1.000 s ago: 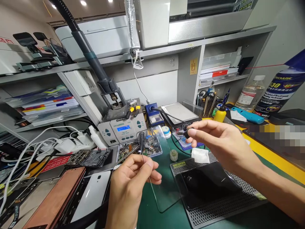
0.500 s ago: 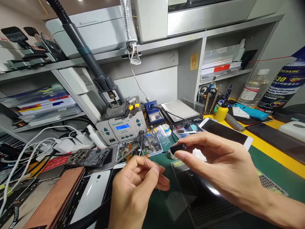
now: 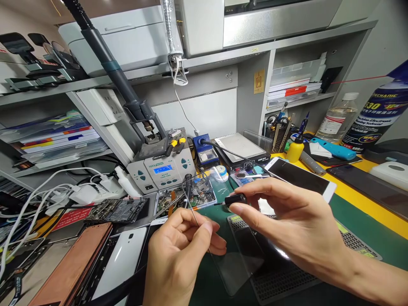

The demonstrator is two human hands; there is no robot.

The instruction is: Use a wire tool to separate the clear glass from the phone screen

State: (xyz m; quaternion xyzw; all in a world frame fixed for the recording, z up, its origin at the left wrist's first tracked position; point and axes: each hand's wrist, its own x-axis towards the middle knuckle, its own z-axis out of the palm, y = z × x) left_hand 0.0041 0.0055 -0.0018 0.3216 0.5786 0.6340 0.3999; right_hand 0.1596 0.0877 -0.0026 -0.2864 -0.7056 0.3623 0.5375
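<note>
Ok so your left hand (image 3: 180,255) has the sheet of glass (image 3: 232,274) pinched along its edge between thumb and fingers, tilted and close to edge-on to you, with its bottom corner hanging over the left edge of the holed mat (image 3: 280,291). Your right hand (image 3: 293,225) has the black cap (image 3: 236,199) between thumb and fingertips, with a thin stem (image 3: 219,204) poking out toward the glass. I can't tell if the tip is touching the glass or just beside it. My read: you're at the point of bringing that stem up to the edge of the glass. If so, the next move calls for a light touch from the right, while the left keeps its pinch steady so the sheet doesn't swing or tip. I'd also watch the phone (image 3: 270,255), since it's lying screen up on the mat below both hands, partly hidden by the glass and your right hand, so a drip could land on it. The parts tray (image 3: 208,191) sits past your left fingers, and a white phone (image 3: 299,176) lies by the yellow strip along the far right of the bench (image 3: 353,208).
</note>
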